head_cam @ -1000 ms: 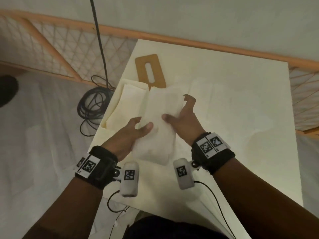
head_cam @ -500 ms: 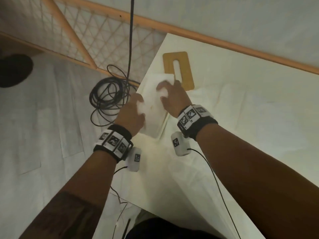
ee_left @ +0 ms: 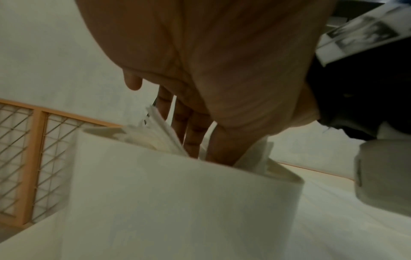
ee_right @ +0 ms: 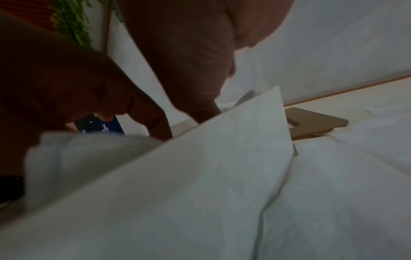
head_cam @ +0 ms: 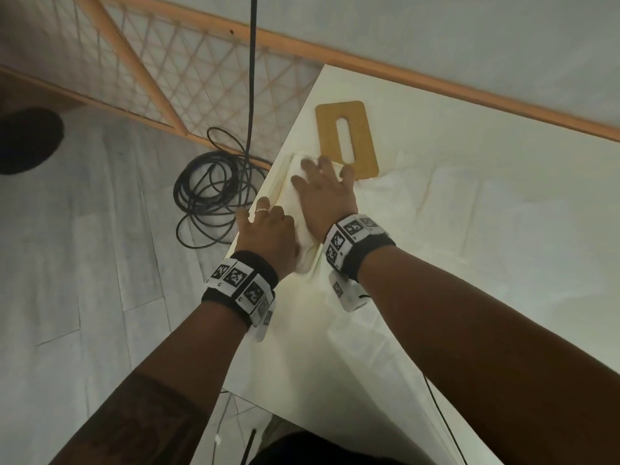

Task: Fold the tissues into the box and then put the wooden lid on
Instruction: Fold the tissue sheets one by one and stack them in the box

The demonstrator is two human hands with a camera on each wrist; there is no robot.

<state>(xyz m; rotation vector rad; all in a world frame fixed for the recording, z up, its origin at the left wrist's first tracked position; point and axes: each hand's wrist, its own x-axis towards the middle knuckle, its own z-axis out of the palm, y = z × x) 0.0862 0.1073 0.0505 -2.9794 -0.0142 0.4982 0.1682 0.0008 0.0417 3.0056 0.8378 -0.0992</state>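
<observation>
the worktop [head_cam: 469, 229], covered with a white wrinkled cloth, carries everything and spreads out to the right of both hands. on the floor to the left of the left hand lies a coil of black cable [head_cam: 214, 193]. the white box [head_cam: 275, 177] stands at the left edge of the worktop, directly under both hands, and its top is open. the tissues [head_cam: 303, 236] lie as a white stack inside the box, with some edges standing above the rim in the left wrist view. the wooden lid [head_cam: 347, 139], with a long slot in the middle, lies flat on the worktop just beyond the fingertips of the right hand, beside the far end of the box. the right hand [head_cam: 323, 193] is spread flat with straight fingers and presses down on the tissues. the left hand [head_cam: 268, 229] is also opened, its straight fingers reach down into the box next to the tissues, at the near left side.
</observation>
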